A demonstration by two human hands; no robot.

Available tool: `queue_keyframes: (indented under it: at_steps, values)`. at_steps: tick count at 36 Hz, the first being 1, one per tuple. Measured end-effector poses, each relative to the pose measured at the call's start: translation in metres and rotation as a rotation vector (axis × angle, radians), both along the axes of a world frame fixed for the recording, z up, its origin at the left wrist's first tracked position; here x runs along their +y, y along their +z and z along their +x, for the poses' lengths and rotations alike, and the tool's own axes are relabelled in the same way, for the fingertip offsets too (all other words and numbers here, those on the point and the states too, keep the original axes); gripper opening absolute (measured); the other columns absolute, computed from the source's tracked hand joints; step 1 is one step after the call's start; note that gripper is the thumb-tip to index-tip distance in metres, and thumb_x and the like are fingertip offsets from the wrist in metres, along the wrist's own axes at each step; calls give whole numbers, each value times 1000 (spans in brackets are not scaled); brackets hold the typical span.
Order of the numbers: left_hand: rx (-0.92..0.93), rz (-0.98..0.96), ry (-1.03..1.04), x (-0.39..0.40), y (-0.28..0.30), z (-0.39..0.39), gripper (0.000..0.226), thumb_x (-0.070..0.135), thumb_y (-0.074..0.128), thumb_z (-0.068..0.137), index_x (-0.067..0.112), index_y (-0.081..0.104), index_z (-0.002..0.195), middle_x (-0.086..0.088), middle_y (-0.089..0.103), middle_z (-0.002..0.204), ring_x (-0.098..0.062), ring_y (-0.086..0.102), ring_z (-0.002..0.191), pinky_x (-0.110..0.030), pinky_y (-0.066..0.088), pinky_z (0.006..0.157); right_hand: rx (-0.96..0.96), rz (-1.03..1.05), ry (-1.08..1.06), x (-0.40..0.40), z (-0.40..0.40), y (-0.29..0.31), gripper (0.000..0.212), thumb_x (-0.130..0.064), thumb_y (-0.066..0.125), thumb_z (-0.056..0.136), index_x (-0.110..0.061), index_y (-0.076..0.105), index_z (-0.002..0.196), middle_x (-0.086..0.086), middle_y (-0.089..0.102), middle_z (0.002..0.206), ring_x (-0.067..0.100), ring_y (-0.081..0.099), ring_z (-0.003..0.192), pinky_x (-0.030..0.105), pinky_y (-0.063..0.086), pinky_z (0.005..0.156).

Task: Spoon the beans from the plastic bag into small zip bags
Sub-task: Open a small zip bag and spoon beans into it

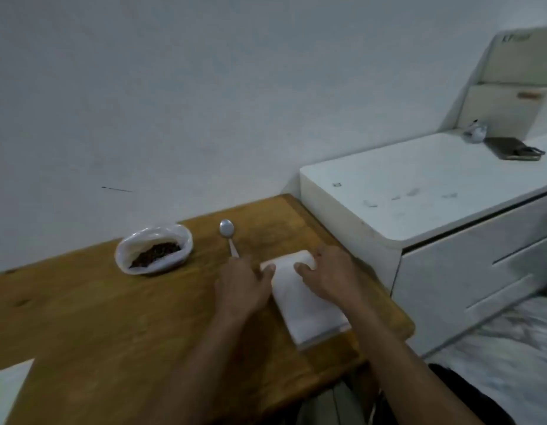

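Observation:
A rolled-down plastic bag [153, 248] with dark beans [157, 254] inside sits on the wooden table [97, 317] at the back left. To its right lies a metal spoon [227, 233], bowl away from me, its handle end hidden under my left hand. A white stack of small zip bags [300, 305] lies flat near the table's right edge. My left hand [243, 288] touches the stack's left far corner with its fingers. My right hand [329, 276] rests on the stack's far end, fingers lightly bent over it.
A white cabinet [419, 204] with drawers stands right of the table, higher than it. On its far end lie a dark flat device [513, 148] and a small crumpled item [474, 133]. A white wall runs behind. Patterned floor shows at the right.

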State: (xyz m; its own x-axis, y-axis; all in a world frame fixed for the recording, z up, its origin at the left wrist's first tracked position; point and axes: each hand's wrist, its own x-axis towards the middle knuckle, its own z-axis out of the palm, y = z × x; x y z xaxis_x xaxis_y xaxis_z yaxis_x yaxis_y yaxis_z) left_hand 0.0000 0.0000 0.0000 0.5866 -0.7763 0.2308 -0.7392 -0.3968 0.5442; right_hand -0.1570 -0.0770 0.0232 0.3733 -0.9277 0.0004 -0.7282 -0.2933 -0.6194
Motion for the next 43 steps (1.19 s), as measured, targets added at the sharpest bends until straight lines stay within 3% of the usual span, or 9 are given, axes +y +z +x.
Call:
queue_keyframes:
  at_steps: [2, 5, 11, 22, 25, 32, 36, 40, 43]
  values:
    - [-36, 15, -2, -3, -2, 1, 36, 54, 57, 88, 25, 52, 67, 2, 59, 74, -16, 59, 70, -40, 56, 69, 7, -9, -25, -2, 4, -5, 68, -55, 63, 88, -16, 49, 141, 6, 51, 144, 28, 44, 133, 40, 41, 106]
    - [-75, 64, -2, -3, -5, -1, 28, 57, 57, 87, 31, 58, 76, 7, 60, 84, -16, 59, 85, -44, 55, 81, 35, -34, -57, 1, 7, -11, 61, -53, 63, 88, -22, 51, 139, 2, 51, 143, 27, 40, 135, 44, 38, 107]
    - [-74, 91, 9, 3, -3, -12, 32, 51, 58, 91, 29, 65, 114, 3, 60, 117, -19, 51, 116, -46, 42, 103, -6, -67, -83, 3, 9, -18, 56, -52, 65, 87, -28, 54, 136, -2, 50, 143, 24, 40, 134, 48, 36, 108]
    - [-55, 52, 23, 7, -3, -19, 43, 50, 58, 93, 27, 60, 129, 4, 55, 127, -15, 48, 120, -39, 35, 105, -143, -83, -124, 6, 5, -21, 51, -46, 68, 87, -28, 55, 132, -2, 57, 133, 20, 49, 124, 38, 39, 102]
    - [-68, 76, 26, 8, -3, -20, 47, 51, 55, 94, 26, 59, 133, 4, 55, 130, -15, 46, 124, -41, 33, 107, -116, -77, -122, 5, 5, -22, 55, -49, 67, 86, -26, 54, 134, 0, 56, 134, 22, 49, 124, 42, 41, 103]
    - [-72, 98, 20, 8, -3, -20, 46, 51, 54, 95, 26, 60, 133, 4, 55, 132, -15, 46, 125, -41, 32, 108, -140, -49, -137, 5, 6, -19, 51, -41, 72, 85, -30, 56, 132, -3, 53, 140, 20, 43, 131, 42, 35, 109]
    - [-37, 51, 18, 8, -3, -20, 40, 48, 58, 93, 26, 60, 127, 5, 56, 126, -15, 48, 121, -41, 34, 106, -233, -84, -172, 5, 8, -18, 49, -31, 78, 81, -31, 60, 125, -2, 56, 129, 20, 49, 122, 43, 41, 104]
    - [77, -68, 15, 8, 0, -20, 27, 38, 67, 90, 27, 59, 113, 12, 48, 107, -12, 51, 107, -40, 44, 101, -387, -29, -208, 4, 9, -13, 46, -21, 82, 77, -27, 61, 118, -5, 59, 112, 20, 56, 110, 46, 49, 98]
    - [148, -133, 19, 9, 4, -20, 22, 34, 69, 88, 32, 53, 102, 12, 50, 103, -10, 53, 100, -37, 49, 93, -439, -7, -198, 2, 7, -8, 41, -20, 83, 77, -30, 58, 107, -5, 61, 105, 15, 58, 100, 38, 53, 92]
